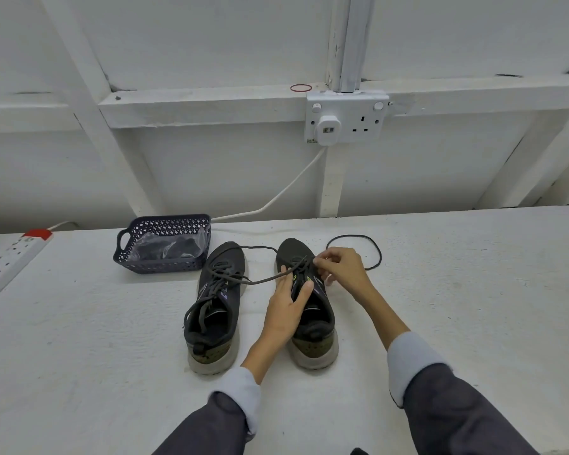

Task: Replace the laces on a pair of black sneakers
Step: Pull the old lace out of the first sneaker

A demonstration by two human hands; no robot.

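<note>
Lace (pixel 263 280) looks limp, light and slippery, so I'd take it close to the eyelets. My right hand (pixel 339 271) pinches it over the right sneaker (pixel 321 318), near centre on the surface (pixel 447 300); my left hand (pixel 284 311) grips that sneaker's side, steadying it.

The sneakers (pixel 217 290) show matt knit cloth uppers over dull rubbery soles, the lace (pixel 352 236) is matt woven cord, the basket (pixel 165 262) perforated plastic around a glossy clear bag (pixel 151 246), the worktop (pixel 96 323) rough and white-painted.
</note>
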